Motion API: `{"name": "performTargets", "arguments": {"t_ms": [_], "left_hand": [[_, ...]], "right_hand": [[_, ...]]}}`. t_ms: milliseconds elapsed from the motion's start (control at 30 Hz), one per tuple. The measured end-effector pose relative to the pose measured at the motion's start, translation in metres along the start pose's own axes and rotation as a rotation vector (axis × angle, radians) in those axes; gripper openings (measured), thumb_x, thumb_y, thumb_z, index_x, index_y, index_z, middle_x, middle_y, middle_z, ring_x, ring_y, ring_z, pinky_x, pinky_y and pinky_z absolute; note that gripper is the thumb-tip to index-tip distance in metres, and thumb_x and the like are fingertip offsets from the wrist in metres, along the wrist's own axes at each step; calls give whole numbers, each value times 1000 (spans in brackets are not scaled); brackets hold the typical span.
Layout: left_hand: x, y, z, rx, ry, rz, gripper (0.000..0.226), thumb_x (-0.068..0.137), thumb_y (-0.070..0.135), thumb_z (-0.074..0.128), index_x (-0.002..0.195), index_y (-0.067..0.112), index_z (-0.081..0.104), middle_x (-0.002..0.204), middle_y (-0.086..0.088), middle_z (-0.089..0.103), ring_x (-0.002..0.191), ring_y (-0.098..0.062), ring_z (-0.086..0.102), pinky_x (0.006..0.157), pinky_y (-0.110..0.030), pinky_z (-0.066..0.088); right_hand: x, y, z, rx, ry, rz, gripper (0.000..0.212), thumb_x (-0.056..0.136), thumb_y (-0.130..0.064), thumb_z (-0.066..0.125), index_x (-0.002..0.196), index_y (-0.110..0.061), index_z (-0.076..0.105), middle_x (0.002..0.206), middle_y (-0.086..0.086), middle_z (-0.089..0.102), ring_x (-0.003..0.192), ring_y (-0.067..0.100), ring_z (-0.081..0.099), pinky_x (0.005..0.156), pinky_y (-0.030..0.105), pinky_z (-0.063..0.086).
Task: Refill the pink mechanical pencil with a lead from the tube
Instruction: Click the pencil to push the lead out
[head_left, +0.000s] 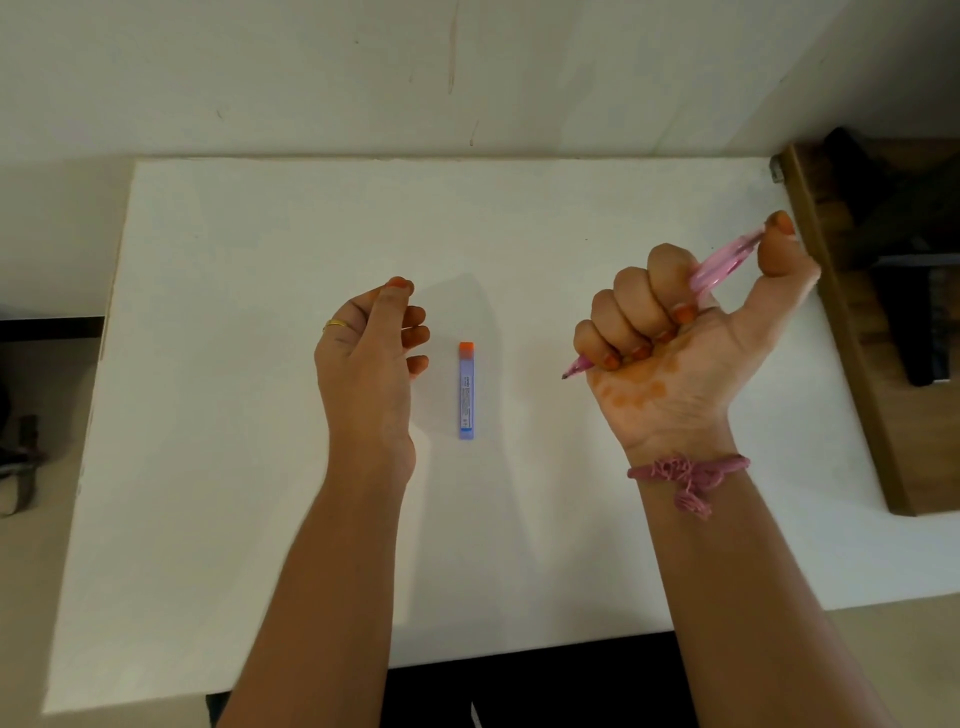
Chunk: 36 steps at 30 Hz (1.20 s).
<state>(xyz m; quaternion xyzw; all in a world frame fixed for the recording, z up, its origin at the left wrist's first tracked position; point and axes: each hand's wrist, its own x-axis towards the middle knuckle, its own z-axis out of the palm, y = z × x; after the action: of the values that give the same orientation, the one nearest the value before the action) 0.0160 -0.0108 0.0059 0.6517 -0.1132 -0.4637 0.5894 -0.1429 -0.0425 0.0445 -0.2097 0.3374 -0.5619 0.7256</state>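
Gripping the pink mechanical pencil (722, 270) in a closed fist, the right hand (675, 353) is raised over the right part of the white tabletop (234, 467), palm turned toward the camera. Four fingers wrap around the barrel, and the thumb (779, 249) presses on the pencil's upper end, which points toward the far right corner. The pointed tip sticks out below the little finger, aimed left and slightly down toward the middle of the tabletop. Faded orange patterning marks the palm, the nails are orange, and a pink thread bracelet (691, 475) with a frayed knot circles the wrist.

The lead tube (466, 391), a slim blue case with an orange cap, lies flat near the centre of the tabletop, its length running from near edge to far edge, with the cap at the far end. It sits between the two hands and touches neither.

The left hand (369, 358) hovers just left of the tube, loosely curled and holding nothing, its fingertips bent toward the tube and thumb resting against the index finger. A gold ring (335, 325) shows on one finger.

A brown wooden piece (841, 332) runs along the right edge of the tabletop, and a pale wall (467, 73) rises behind the far edge.
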Motion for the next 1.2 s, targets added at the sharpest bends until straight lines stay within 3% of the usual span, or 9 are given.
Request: {"name": "performTargets", "arguments": {"t_ms": [233, 400, 567, 700, 833, 1000, 1200], "left_hand": [[0, -1, -1, 5, 0, -1, 11, 82, 32, 65, 71, 28, 67, 62, 14, 65, 60, -3, 59, 57, -21, 45], [0, -2, -1, 11, 5, -6, 10, 81, 33, 65, 72, 28, 67, 62, 15, 65, 60, -3, 59, 58, -21, 44], [0, -2, -1, 13, 3, -10, 9, 81, 34, 65, 74, 28, 66, 62, 15, 65, 61, -2, 59, 58, -21, 44], [0, -1, -1, 19, 6, -11, 10, 81, 34, 65, 72, 28, 67, 62, 15, 65, 60, -2, 59, 58, -22, 44], [0, -2, -2, 24, 9, -8, 10, 81, 34, 65, 73, 28, 67, 62, 15, 65, 60, -2, 59, 58, -22, 43], [0, -2, -2, 27, 13, -9, 11, 81, 34, 65, 71, 29, 67, 62, 15, 66, 60, -2, 59, 59, -23, 44], [0, -1, -2, 27, 19, -12, 11, 80, 34, 66, 71, 29, 67, 62, 15, 66, 59, -2, 59, 59, -22, 43]], "right_hand": [[-1, 1, 2, -28, -23, -13, 53, 76, -64, 33, 48, -20, 22, 41, -7, 17, 39, 10, 12, 40, 25, 12], [-2, 2, 5, -63, -20, -46, 50, 67, -63, 38, 47, -19, 21, 41, -6, 15, 38, 10, 12, 40, 23, 13], [-2, 4, 4, -80, -23, -35, 54, 81, -62, 26, 49, -19, 21, 39, -8, 18, 39, 10, 11, 40, 23, 12], [-2, 3, 6, -111, -54, -49, 50, 69, -61, 35, 47, -19, 21, 37, -9, 21, 38, 10, 12, 40, 22, 13], [-1, 2, 5, -76, -53, -41, 53, 79, -62, 25, 48, -19, 21, 40, -8, 18, 38, 10, 12, 40, 23, 12], [-2, 2, 2, -55, -43, -19, 50, 68, -62, 37, 48, -20, 21, 41, -7, 16, 38, 10, 13, 41, 24, 11], [-1, 1, -1, 24, -34, 51, 51, 68, -63, 40, 49, -19, 21, 42, -7, 16, 39, 11, 12, 42, 26, 10]]}}
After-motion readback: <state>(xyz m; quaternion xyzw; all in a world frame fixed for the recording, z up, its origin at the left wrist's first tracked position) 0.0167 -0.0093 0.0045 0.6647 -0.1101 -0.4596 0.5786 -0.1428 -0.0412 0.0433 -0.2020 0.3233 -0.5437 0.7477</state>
